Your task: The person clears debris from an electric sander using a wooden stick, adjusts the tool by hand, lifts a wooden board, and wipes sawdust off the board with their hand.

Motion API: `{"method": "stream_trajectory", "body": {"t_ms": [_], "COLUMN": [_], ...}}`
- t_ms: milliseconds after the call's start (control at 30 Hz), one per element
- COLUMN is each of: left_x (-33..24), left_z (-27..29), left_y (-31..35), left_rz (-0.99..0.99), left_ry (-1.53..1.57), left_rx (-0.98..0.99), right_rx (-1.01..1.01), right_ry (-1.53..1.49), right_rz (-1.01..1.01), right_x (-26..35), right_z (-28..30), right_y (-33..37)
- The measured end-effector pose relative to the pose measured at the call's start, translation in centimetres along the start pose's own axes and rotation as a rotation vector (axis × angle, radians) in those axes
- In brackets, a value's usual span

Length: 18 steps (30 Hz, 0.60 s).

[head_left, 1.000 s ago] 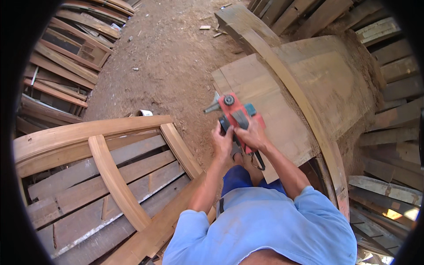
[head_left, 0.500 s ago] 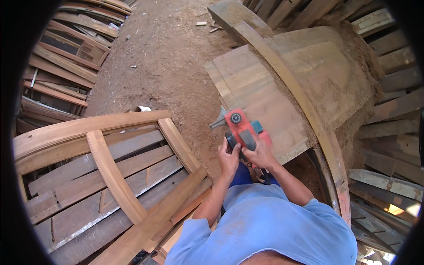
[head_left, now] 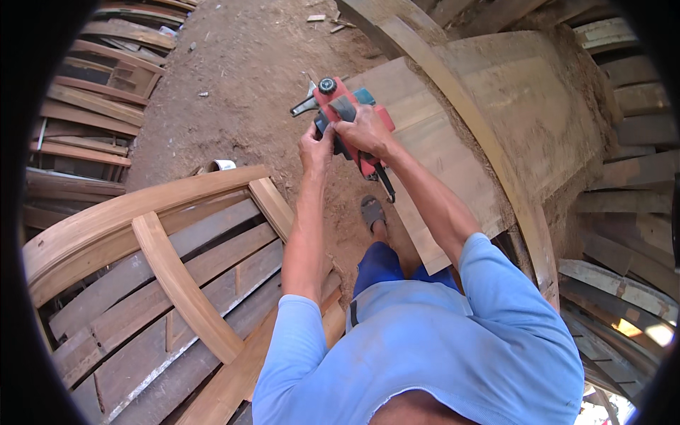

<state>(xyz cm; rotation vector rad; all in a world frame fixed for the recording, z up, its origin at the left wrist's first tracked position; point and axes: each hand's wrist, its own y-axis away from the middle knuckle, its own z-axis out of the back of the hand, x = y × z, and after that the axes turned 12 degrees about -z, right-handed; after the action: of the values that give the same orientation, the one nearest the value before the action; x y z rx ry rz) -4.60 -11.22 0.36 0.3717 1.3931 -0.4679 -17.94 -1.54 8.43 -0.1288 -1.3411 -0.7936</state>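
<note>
A red electric planer (head_left: 338, 106) with a black knob and a teal part rests at the left edge of a flat wooden panel (head_left: 432, 149). My right hand (head_left: 367, 129) is closed over its top handle. My left hand (head_left: 316, 147) grips the planer's near left side. Both arms are stretched forward. A black cord hangs from the tool's rear. A curved wooden rail (head_left: 482, 134) lies across the panel to the right.
A curved wooden frame (head_left: 142, 212) with slats lies at my left on the dirt ground (head_left: 241, 85). More stacked frames (head_left: 92, 106) sit at far left, and timber pieces (head_left: 623, 177) at right. My sandalled foot (head_left: 371, 212) stands below the planer.
The planer and both hands have moved forward along the panel's edge, away from my body, with my arms extending.
</note>
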Motion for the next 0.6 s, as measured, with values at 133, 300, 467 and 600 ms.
{"method": "stream_trajectory", "body": {"t_ms": [133, 300, 467, 600], "left_x": [-0.3, -1.3, -0.3, -2.9], "left_z": [-1.2, -3.8, -5.2, -6.0], "left_y": [5.4, 17.0, 30.0, 37.7], "left_rz": [-0.005, -0.001, 0.060, 0.132], "left_ry": [-0.037, -0.088, -0.248, -0.226], "left_rx": [-0.013, -0.027, -0.022, 0.080], "right_rx": [0.017, 0.032, 0.140, 0.120], "right_ry": [0.015, -0.005, -0.021, -0.074], "right_rz": [-0.022, -0.048, -0.285, -0.283], "right_x": [-2.4, -6.9, -10.1, -13.5], "right_z": [1.1, 3.3, 5.9, 7.0], "right_y": [4.1, 14.7, 26.0, 33.9]}}
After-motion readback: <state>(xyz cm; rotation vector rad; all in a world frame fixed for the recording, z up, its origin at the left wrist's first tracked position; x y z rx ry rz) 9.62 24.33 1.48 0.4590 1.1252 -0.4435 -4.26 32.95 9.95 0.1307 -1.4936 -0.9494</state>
